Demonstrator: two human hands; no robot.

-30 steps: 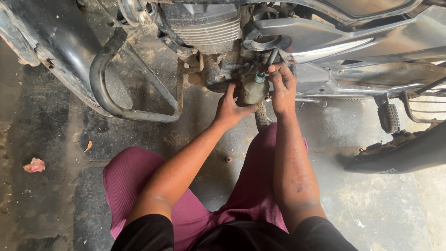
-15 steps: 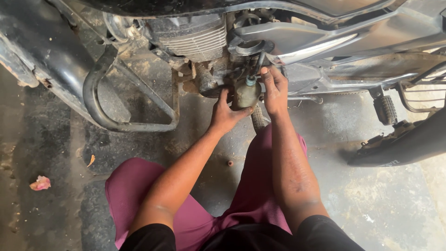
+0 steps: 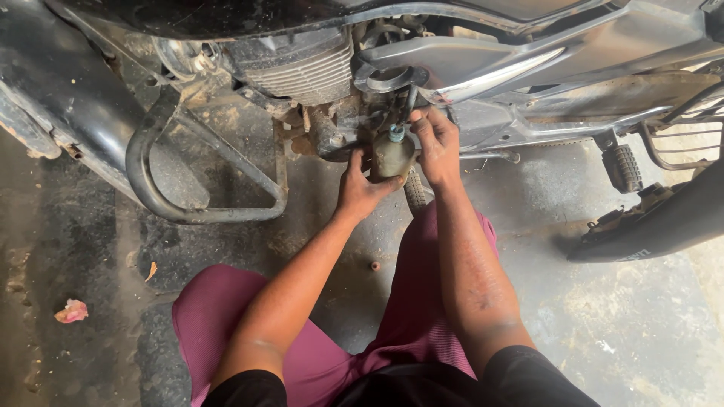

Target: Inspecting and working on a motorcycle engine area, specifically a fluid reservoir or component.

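On the stained concrete floor (image 3: 90, 249) at far left lies a crumpled pink scrap (image 3: 72, 310). Next comes a black tubular crash guard (image 3: 177, 197), bent in a loop under the motorcycle's ribbed, dull-metal engine cylinder (image 3: 302, 69). Below the engine, the left hand (image 3: 360, 188) wraps its fingers around a small grimy carburetor (image 3: 392, 154), cupping its rounded bowl from the side. Its right hand (image 3: 436, 142) curls closed on the carburetor's top, fingertips at the blue-green fitting. Further right sit a ridged rubber footpeg (image 3: 623, 167) and a black exhaust muffler (image 3: 664, 222). Maroon trousers (image 3: 411, 316) cover the knees.
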